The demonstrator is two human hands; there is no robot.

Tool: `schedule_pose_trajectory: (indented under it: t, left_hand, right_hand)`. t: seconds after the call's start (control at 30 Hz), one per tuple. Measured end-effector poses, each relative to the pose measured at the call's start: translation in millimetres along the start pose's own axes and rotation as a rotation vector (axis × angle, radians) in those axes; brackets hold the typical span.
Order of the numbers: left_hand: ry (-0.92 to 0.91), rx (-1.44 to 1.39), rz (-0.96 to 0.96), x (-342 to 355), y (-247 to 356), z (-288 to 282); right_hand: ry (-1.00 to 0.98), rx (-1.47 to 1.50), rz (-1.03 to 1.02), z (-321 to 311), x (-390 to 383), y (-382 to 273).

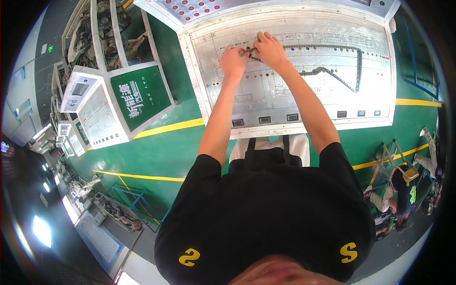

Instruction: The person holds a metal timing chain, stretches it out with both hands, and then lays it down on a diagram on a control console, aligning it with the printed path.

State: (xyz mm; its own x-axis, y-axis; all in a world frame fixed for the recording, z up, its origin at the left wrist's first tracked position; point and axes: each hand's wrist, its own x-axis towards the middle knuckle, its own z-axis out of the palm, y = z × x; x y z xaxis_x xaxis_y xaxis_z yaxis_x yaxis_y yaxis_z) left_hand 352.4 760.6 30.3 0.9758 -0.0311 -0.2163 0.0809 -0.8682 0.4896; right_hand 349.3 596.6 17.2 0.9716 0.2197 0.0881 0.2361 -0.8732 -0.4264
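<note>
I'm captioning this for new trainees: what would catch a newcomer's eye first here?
Probably the dark chain looping across the silvery panel in the upper middle, with the left hand and right hand close together at its left end. Next come the green floor with yellow lines, and the large green signboard at left.

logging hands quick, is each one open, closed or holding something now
Left hand: fingers bent near the dark chain, grip can't be told.
Right hand: fingers bent at the chain, grip also unclear.
</note>
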Motion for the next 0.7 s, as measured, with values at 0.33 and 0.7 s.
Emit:
schedule_pose_trajectory:
  t: [0.33,0.7]
  left_hand:
    - [0.094,0.224,0.455,5,-10,8]
    - [0.218,0.009,0.188,3,6,14]
  right_hand:
    - [0.056,-0.163,-0.167,-2,4,3]
    - [0.207,-0.067,-0.164,10,3,15]
